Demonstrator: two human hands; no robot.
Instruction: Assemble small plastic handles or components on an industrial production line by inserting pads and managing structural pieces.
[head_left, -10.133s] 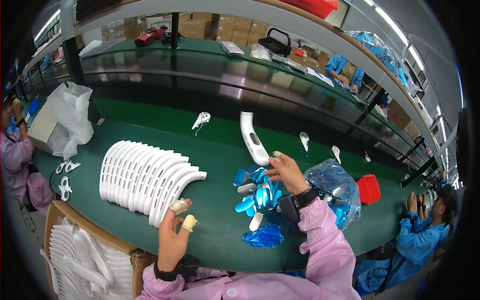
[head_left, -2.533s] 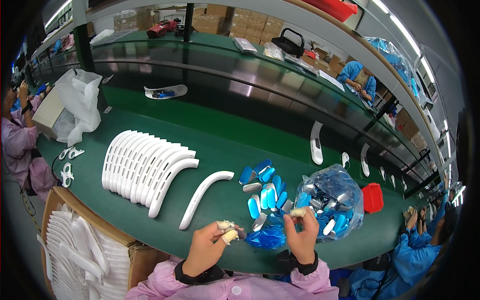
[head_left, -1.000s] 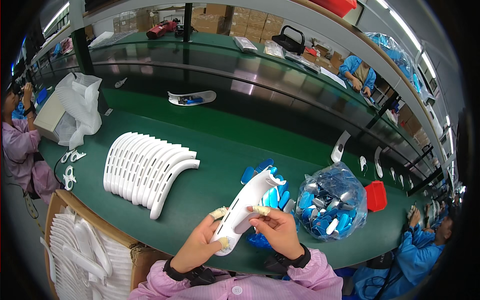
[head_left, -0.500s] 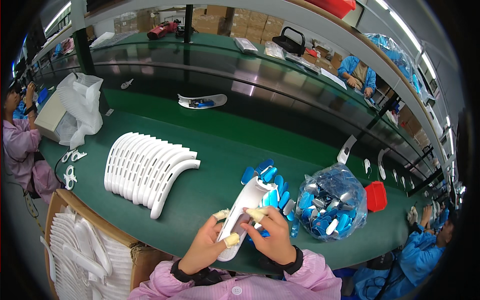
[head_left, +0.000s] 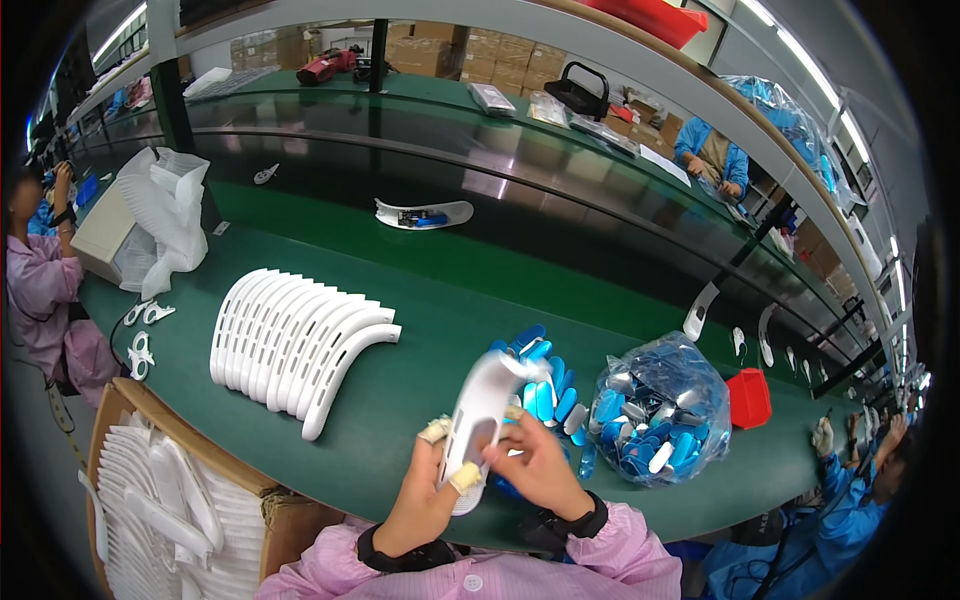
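My left hand (head_left: 418, 502) grips a white curved plastic shell (head_left: 470, 418) by its lower left side, with the thumb across its front. The shell stands tilted up, its oval opening toward me and its top end smeared by motion. My right hand (head_left: 543, 472) has curled fingers at the shell's right edge, some of them hidden behind it. Pale finger covers sit on several fingertips. Just beyond my right hand, loose blue and silver oval plates (head_left: 540, 400) lie on the green table. A clear plastic bag (head_left: 665, 410) full of the same plates stands to their right.
A row of white curved shells (head_left: 300, 345) lies at left on the table (head_left: 430, 300). A cardboard box (head_left: 185, 500) of shells is at lower left. White parts (head_left: 425, 215) ride the conveyor (head_left: 310, 205). A red bin (head_left: 748, 397) sits right of the bag. Co-workers sit on both sides.
The shell has been turned more upright and its top has swung left. My right hand's fingers have moved from its front opening to its right edge. The conveyor's parts have shifted right.
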